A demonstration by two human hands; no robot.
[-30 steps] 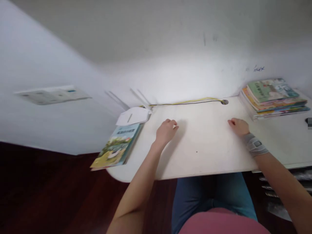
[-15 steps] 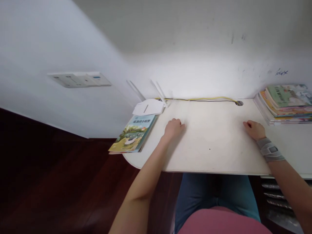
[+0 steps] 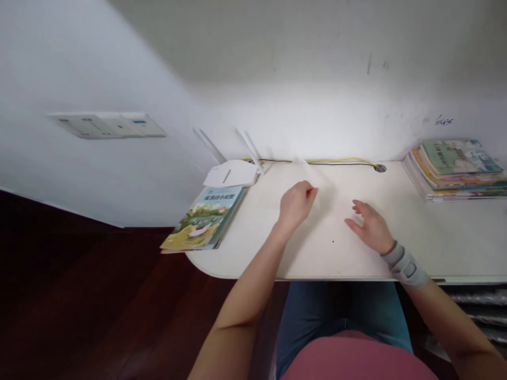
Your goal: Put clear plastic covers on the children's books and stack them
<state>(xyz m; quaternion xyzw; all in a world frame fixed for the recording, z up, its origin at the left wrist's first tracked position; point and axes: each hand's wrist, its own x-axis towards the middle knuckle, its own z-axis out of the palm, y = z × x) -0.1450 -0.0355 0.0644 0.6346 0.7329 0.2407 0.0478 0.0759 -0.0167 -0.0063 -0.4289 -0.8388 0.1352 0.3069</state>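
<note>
My left hand [image 3: 297, 205] is closed above the white desktop, thumb pressed to the fingers. From it a thin, see-through whitish strip [image 3: 307, 169] seems to stick up toward the wall; it is faint and blurred, so its kind is unclear. To the right, my right hand [image 3: 369, 227] is held over the desk with thumb and fingers apart and nothing in it. A grey band [image 3: 406, 265] wraps that wrist. Between the two hands lies bare white desk [image 3: 336, 264].
A white router [image 3: 232, 173] with antennas stands at the back left, a picture book [image 3: 204, 219] in front of it, overhanging the desk edge. Yellow and black cables run to a cable hole [image 3: 380, 168]. A stack of books [image 3: 455, 171] lies at the right.
My right hand has moved left toward the middle and opened. My left hand has shifted right and now shows a faint strip at its fingers. The view has turned slightly right.
</note>
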